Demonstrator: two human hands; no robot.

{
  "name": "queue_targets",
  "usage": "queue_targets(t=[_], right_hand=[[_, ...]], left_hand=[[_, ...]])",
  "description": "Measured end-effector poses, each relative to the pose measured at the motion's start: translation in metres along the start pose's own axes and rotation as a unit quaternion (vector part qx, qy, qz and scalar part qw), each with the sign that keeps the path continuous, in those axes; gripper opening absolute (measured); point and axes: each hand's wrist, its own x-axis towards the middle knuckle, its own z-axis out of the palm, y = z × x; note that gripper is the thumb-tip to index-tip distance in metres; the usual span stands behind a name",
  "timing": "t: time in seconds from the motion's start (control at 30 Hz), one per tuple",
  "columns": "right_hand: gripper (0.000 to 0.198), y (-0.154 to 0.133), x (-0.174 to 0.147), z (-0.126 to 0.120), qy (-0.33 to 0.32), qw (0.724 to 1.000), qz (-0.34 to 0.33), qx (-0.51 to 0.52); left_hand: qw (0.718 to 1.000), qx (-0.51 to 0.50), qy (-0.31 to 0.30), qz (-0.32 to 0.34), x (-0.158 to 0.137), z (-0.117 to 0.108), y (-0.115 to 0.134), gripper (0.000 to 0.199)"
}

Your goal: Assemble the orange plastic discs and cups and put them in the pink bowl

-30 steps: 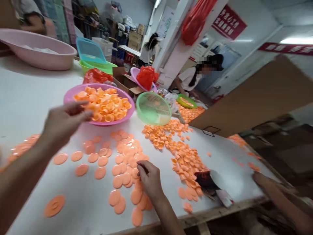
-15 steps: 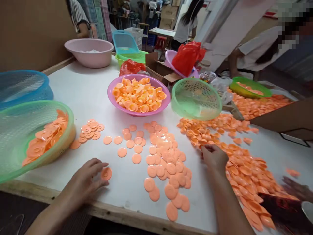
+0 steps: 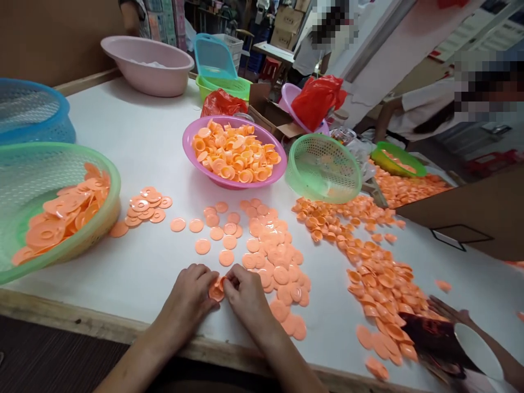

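Near the table's front edge, my left hand [image 3: 191,292] is closed on an orange plastic disc [image 3: 215,292]. My right hand [image 3: 248,292] meets it from the right, pinching a small orange cup-shaped piece [image 3: 222,283] against the disc. Whether the two pieces are joined I cannot tell, as fingers cover part of them. Just beyond my right hand spreads a pile of flat orange discs [image 3: 280,274]. Farther right lies a long heap of small orange cupped pieces [image 3: 382,278].
A pink bowl [image 3: 192,143] of orange pieces stands mid-table, beside a green colander [image 3: 292,177]. At left are a green basket [image 3: 117,191] holding discs and a blue basket [image 3: 61,117]. At right, a co-worker's hand [image 3: 458,315] is by the heap; other people are behind.
My right hand has moved left from the heap of cupped pieces to my left hand, bringing a cupped piece. My left hand has moved slightly right with the disc. The view has shifted.
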Motion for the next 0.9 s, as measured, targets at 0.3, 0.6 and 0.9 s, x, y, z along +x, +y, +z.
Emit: queue_targets(t=[0.3, 0.6, 0.9], right_hand=[[0.013, -0.007, -0.001, -0.006, -0.033, 0.998, 0.048, 0.000], [0.015, -0.017, -0.004, 0.000, -0.047, 0.996, 0.008, -0.073], [0.015, -0.013, -0.008, 0.003, -0.043, 0.997, 0.022, -0.056]], left_hand=[[1.000, -0.006, -0.023, -0.020, 0.004, -0.003, 0.001, 0.012], [0.993, -0.086, -0.056, -0.059, 0.002, -0.021, 0.003, 0.012], [0.982, -0.086, -0.033, -0.162, 0.008, -0.016, 0.016, 0.019]])
